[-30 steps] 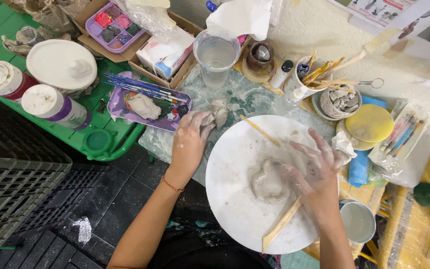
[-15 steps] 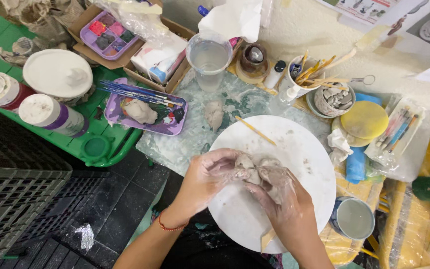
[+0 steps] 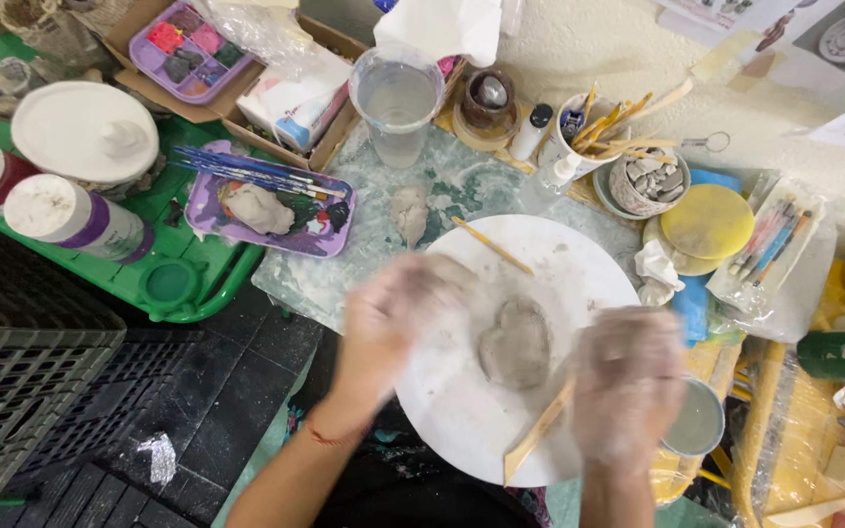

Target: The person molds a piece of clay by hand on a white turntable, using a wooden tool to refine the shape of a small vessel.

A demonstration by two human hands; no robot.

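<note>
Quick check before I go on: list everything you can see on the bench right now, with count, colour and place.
clay lump: one, grey, on the round board
round board: one, white, centre
wooden sticks: two, tan, on the board
water cup: one, clear, behind the board
paint palette: one, purple, top left
brush tray: one, purple, left of the board
sponge: one, yellow, right
tool cup: one, white, back
left hand: blurred, at the board's left edge
right hand: blurred, at the board's right edge
</note>
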